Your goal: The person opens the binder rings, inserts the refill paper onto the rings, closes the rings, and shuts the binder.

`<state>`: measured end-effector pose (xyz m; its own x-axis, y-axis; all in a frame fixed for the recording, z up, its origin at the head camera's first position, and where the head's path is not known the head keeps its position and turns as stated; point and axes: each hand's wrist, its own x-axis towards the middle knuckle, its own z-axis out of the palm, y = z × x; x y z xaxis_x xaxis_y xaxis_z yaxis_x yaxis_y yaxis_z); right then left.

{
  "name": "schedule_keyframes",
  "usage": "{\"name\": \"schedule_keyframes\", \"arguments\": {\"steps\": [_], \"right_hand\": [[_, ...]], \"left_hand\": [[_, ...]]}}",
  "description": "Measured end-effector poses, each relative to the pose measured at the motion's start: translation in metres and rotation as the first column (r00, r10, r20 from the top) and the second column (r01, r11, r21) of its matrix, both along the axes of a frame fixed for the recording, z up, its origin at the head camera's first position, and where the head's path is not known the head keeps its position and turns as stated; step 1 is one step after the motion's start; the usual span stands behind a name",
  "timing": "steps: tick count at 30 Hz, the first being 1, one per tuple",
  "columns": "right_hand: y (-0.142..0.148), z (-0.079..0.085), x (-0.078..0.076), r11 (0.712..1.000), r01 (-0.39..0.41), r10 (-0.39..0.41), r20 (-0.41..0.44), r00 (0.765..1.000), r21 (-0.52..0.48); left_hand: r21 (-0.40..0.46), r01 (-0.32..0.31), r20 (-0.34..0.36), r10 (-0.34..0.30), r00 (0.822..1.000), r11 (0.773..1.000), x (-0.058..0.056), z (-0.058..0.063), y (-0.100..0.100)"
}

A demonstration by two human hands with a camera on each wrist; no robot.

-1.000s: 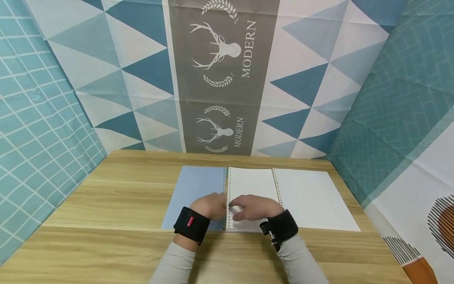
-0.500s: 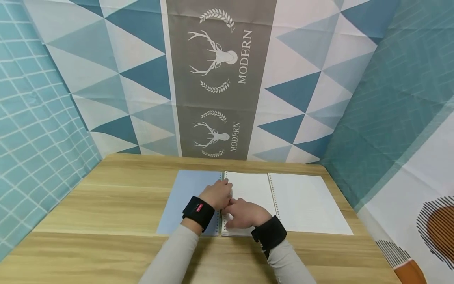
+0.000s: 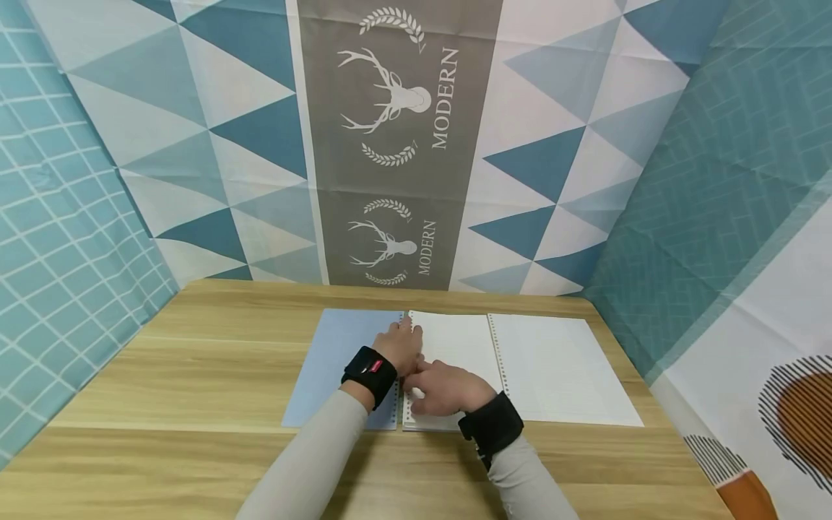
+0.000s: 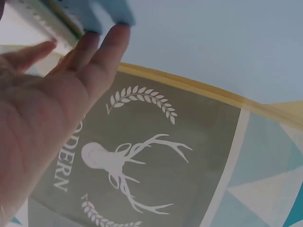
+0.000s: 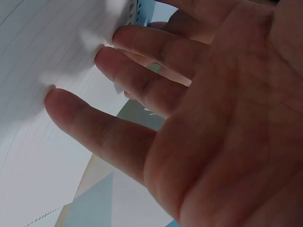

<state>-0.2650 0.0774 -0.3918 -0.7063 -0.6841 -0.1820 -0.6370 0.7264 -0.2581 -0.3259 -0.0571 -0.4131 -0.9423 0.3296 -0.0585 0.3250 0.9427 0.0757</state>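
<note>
A light blue cover sheet [image 3: 338, 368], punched along its right edge, lies beside a stack of white lined loose-leaf paper [image 3: 458, 332]. My left hand [image 3: 398, 348] reaches along the seam between them, and in the left wrist view its extended fingertips [image 4: 120, 32] touch the blue cover [image 4: 203, 47]. Close to it, my right hand [image 3: 448, 390] lies over the stack's near left part. The right wrist view has its fingers [image 5: 128, 80] spread and nearly straight, tips on the lined paper [image 5: 42, 52]. Both hands cover part of the punched edges.
To the right of the stack lies another white punched sheet [image 3: 565, 368], flat on the wooden table [image 3: 195, 390]. Patterned cloth walls [image 3: 260, 130] enclose the table at the back and both sides.
My left hand has moved forward along the punched edges, its fingers straightening. My right hand has shifted slightly left toward it. The papers lie as before; the head view has shifted a little.
</note>
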Motion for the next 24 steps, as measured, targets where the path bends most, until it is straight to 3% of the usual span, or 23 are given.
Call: {"name": "schedule_keyframes", "arguments": {"steps": [5, 12, 21, 24], "right_hand": [[-0.001, 0.001, 0.0, 1.0, 0.011, -0.011, 0.006, 1.0, 0.021], [0.0, 0.002, 0.0, 1.0, 0.011, -0.012, 0.017, 1.0, 0.022], [0.002, 0.002, -0.002, 0.999, 0.029, -0.031, 0.035, 0.999, 0.041], [0.001, 0.001, -0.002, 0.999, 0.037, -0.039, 0.047, 0.998, 0.039]], "left_hand": [[-0.06, -0.025, -0.033, 0.023, 0.999, 0.998, -0.009, -0.005, 0.002], [-0.137, -0.054, -0.03, 0.05, 0.998, 0.989, -0.011, -0.002, 0.008], [-0.148, -0.103, -0.047, 0.098, 0.994, 0.984, -0.017, -0.001, 0.012], [-0.156, -0.11, -0.039, 0.105, 0.994, 0.982, -0.022, -0.006, 0.011]]}}
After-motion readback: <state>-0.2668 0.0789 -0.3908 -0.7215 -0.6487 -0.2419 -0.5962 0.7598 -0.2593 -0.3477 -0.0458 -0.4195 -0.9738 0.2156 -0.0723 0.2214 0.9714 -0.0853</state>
